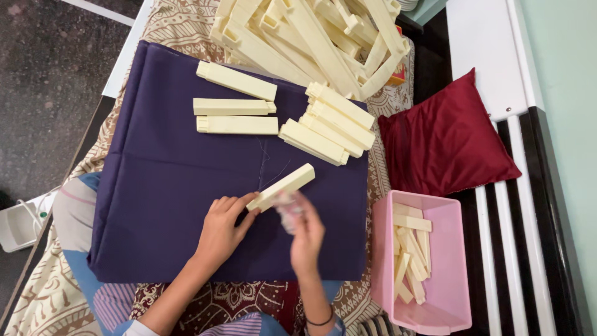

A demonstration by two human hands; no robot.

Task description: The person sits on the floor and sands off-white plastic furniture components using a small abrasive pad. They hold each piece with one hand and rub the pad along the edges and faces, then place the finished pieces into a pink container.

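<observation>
Fingers of the left hand (221, 231) pinching the near end of a cream, rectangular moulded-plastic bar (281, 186), tilted up and away over the purple cloth-covered work board (161, 205), far end raised clear of the fabric, probably so the end face turns toward the other hand. Right hand (305, 235) curled close against that same near end, blurred, closed around a small crumpled pale wad (287, 208), maybe a rag or wrapper, cannot tell which. Further up the cloth, three more cream plastic bars (235, 106) laid flat and apart, smooth faces up, small notches at the ends; beside them a tight diagonal stack of the same bars (329, 127), edges overlapping, kept within reach. Beyond the board's far edge, a loose heap of long cream plastic channel pieces (311, 37), ribbed and clipped, jumbled at all angles. On the right, a pink rectangular plastic tub (449, 274) holding shorter cream offcuts (410, 258), tipped in any which way. Above the tub, a dark red satin cushion (444, 140), shiny and softly creased. Under everything, a brown patterned bedspread (186, 25), matte and printed.
</observation>
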